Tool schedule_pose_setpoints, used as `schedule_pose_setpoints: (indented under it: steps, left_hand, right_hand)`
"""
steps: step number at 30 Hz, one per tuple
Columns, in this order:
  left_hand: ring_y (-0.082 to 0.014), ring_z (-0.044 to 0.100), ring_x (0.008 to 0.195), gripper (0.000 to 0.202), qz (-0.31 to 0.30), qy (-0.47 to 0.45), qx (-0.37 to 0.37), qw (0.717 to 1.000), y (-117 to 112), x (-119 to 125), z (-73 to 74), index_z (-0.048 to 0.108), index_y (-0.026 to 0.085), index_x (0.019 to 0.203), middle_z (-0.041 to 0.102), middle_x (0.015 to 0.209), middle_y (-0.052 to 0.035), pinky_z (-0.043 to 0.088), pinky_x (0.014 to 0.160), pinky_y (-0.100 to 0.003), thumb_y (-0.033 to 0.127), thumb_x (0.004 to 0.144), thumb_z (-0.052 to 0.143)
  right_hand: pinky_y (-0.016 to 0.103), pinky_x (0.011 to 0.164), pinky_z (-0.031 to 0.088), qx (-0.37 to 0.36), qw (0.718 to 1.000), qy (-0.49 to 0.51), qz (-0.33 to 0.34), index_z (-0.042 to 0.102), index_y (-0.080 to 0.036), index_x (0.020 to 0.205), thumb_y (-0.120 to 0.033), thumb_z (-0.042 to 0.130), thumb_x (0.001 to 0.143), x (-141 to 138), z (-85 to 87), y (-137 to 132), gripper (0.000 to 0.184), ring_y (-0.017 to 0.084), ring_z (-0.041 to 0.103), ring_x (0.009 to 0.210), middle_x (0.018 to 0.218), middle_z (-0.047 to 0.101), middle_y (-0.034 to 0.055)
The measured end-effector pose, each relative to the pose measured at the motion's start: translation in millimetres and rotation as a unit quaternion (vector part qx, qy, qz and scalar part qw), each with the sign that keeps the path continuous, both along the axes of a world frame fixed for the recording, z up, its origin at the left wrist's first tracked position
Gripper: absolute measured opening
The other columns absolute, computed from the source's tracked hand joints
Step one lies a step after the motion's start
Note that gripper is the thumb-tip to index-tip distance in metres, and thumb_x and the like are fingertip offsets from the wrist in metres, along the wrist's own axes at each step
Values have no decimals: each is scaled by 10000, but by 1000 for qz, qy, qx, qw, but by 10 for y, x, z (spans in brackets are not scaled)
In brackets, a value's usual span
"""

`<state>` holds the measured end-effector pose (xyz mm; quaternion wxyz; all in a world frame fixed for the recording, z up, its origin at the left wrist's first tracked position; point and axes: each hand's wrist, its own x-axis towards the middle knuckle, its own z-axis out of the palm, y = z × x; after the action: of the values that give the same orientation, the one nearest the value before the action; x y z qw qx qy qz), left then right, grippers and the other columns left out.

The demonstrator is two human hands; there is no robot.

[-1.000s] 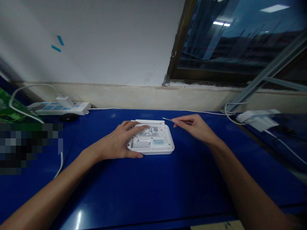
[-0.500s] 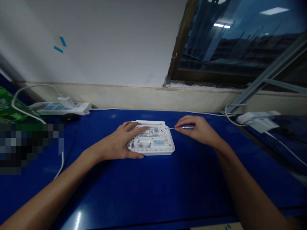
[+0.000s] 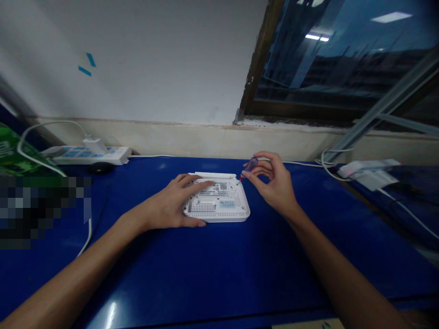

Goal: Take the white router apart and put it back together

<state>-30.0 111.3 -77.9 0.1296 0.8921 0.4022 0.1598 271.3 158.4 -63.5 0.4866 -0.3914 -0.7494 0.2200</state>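
A white router (image 3: pixel 219 209) lies upside down on the table, showing its vented base and printed labels. My left hand (image 3: pixel 169 204) rests on its left half, fingers spread across the base and thumb at the near edge. Pinched in the fingertips of my right hand (image 3: pixel 270 183) is a small screwdriver with a translucent purple handle (image 3: pixel 250 166). Its tip points down at the router's far right corner, at or very near the surface. My fingers hide most of the shaft.
The blue table (image 3: pixel 219 269) runs under everything. A white power strip (image 3: pixel 85 155) stands at the far left, with a green package (image 3: pixel 10 153) beside it. A white device (image 3: pixel 368 170) and cables lie at the right, below a dark window.
My right hand has swung the screwdriver from lying level to pointing down at the router's corner, and the handle now stands higher. My left hand and the router stay in place.
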Motion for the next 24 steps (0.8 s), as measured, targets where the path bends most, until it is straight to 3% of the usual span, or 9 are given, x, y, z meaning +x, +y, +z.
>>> schedule_pose_setpoints:
  steps: [6, 13, 18, 24]
  left_hand:
    - [-375, 414, 1303, 1033, -12, -3, 0, 1000, -39, 17, 74, 327, 338, 1550, 432, 1467, -126, 364, 1088, -568, 648, 687, 803]
    - [-357, 453, 1218, 1055, -25, 17, 10, 1000, -84, 58, 133, 343, 344, 1544, 459, 1395, -117, 367, 1062, -563, 669, 653, 805]
    - [-362, 448, 1228, 1050, -30, 2, 1, 1000, -70, 51, 106, 333, 360, 1547, 447, 1401, -112, 374, 1061, -564, 669, 658, 799]
    - [-360, 444, 1245, 1036, -31, 9, -4, 999, -72, 47, 102, 325, 363, 1549, 429, 1423, -115, 374, 1073, -565, 674, 675, 787]
  right_hand:
    - [409, 903, 535, 111, 986, -122, -26, 570, -282, 1286, -296, 671, 912, -54, -7, -68, 388, 224, 675, 973, 1140, 702, 55]
    - [422, 869, 535, 151, 973, -164, -64, 603, -283, 1262, -365, 694, 900, -121, -9, -140, 382, 244, 667, 924, 1079, 710, 64]
    - [400, 851, 542, 116, 978, -166, -58, 618, -294, 1211, -356, 716, 883, -110, 17, -136, 348, 229, 678, 877, 980, 716, 34]
    - [374, 869, 553, 20, 994, -103, 25, 601, -273, 1228, -319, 668, 914, -55, 83, -114, 325, 211, 709, 901, 966, 742, 16]
